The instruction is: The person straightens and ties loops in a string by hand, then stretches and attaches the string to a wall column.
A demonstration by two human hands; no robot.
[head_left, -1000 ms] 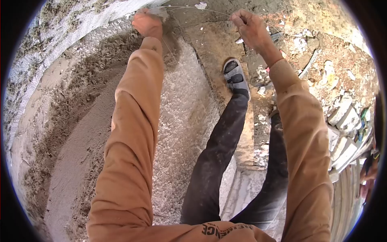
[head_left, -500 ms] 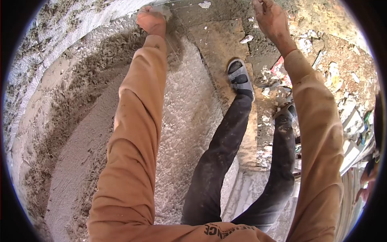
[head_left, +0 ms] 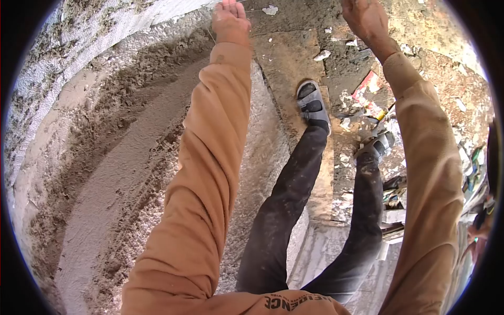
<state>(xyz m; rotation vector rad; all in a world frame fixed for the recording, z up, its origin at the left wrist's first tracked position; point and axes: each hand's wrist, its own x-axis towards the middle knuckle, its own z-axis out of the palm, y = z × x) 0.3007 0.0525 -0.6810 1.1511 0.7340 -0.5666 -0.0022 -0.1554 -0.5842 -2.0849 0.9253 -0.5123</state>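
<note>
At the top edge my left hand [head_left: 231, 22] is turned with its fingers bent round a thin pale string [head_left: 255, 10]. A short length of this string hangs beside the wrist, and another runs off to the right. My right hand [head_left: 366, 21] is raised at the top, right of centre, its fingers closed and partly cut off by the frame edge. What lies between its fingertips is hidden now; a moment ago the string ran up to them. Below my left hand is a rough plastered surface [head_left: 121, 168] with a smoother grey band.
My sandalled left foot [head_left: 313, 105] stands on a wooden board [head_left: 283, 50]. My other foot [head_left: 375, 146] is among paper scraps and rubble [head_left: 436, 100]. A rough whitish wall [head_left: 47, 58] rises at upper left. Part of another person [head_left: 480, 231] shows at the right edge.
My left hand has moved right and up, and its palm side has turned into view. My right hand has shifted a little right and up, toward the frame edge.
</note>
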